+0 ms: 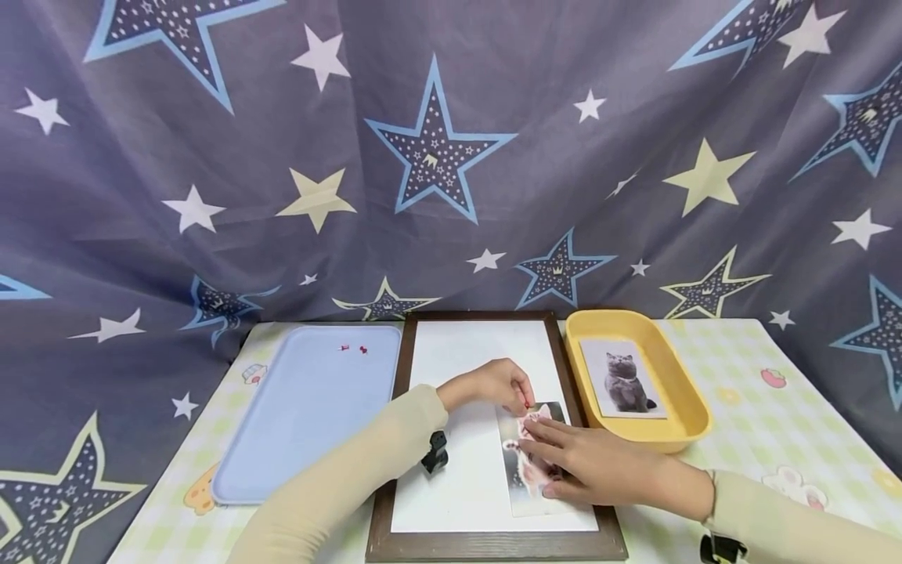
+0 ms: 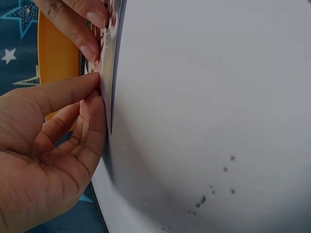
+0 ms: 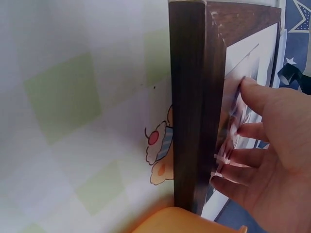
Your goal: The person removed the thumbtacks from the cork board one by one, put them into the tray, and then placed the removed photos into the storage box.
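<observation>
A picture card of a pale kitten lies on the white board with a dark wooden frame, towards its right side. At the card's top edge my left hand pinches a small red push pin between thumb and finger; in the left wrist view the left hand mostly hides it. Spread across the card, the fingers of my right hand press it against the board and cover part of the kitten. The right wrist view has the right hand with its fingertips touching the card.
To the left lies a pale blue tray with two red push pins near its far edge. Right of the frame, a yellow bin holds a grey cat picture card. A star-patterned curtain hangs behind the table.
</observation>
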### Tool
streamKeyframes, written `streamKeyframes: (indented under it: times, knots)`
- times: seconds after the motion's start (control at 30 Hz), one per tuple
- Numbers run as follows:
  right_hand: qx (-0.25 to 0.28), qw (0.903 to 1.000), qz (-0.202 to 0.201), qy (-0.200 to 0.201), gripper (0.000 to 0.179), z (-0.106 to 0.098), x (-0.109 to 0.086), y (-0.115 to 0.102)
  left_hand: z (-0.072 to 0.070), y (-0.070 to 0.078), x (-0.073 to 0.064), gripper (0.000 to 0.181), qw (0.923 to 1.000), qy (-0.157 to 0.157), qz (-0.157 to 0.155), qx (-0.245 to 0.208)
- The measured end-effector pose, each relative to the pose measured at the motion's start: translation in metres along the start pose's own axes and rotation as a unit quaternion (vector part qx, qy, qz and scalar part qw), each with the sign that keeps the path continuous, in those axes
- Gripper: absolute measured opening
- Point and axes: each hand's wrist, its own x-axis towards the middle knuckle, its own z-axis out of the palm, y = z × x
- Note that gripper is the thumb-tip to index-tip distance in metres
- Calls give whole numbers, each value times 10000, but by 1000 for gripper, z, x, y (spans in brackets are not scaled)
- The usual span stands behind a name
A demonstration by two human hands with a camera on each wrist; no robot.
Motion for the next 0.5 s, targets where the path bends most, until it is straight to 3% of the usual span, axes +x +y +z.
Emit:
streamKeyframes:
  times: [0.5]
  knots:
    - [59,9999,0,136,60,1,1,0,0,1,0,12,9999,-82,-41,-146]
